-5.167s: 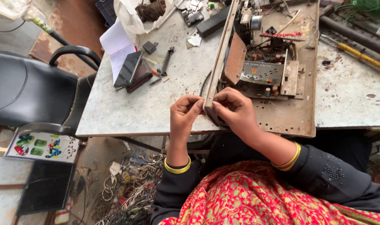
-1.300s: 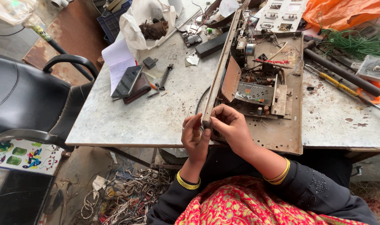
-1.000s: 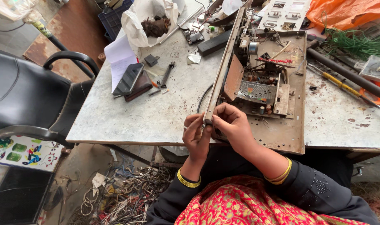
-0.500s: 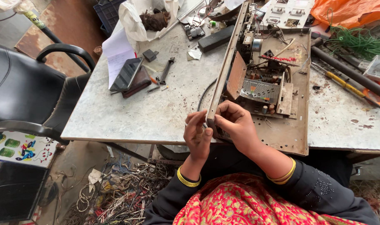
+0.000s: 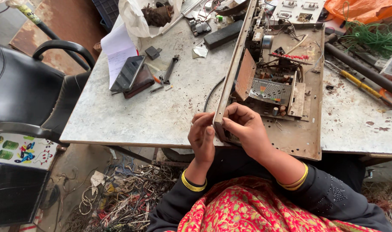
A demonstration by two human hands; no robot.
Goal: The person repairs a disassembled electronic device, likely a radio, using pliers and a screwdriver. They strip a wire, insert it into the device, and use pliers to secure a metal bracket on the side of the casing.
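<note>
An opened metal chassis (image 5: 305, 141) full of old electronic parts lies on the worn grey table (image 5: 161, 116), its long side rail (image 5: 234, 64) running away from me. My left hand (image 5: 202, 137) pinches the near end of that rail from the left. My right hand (image 5: 243, 129) grips the same near corner from the right, fingers curled over the edge. Both wrists wear yellow bangles. Inside the chassis sit a rusty plate (image 5: 246, 75), a dial panel (image 5: 271, 91) and wiring.
A phone on a dark case (image 5: 129, 75) lies on white paper at the left, with a small tool (image 5: 170, 68) beside it. A white bag (image 5: 148, 15) is at the back. Dark rods and a yellow-handled screwdriver (image 5: 355, 81) lie right. A black chair (image 5: 28, 94) stands left; tangled wires (image 5: 118, 197) cover the floor.
Both hands have stayed on the near end of the chassis rail, with only small finger shifts. The camera view has drifted slightly.
</note>
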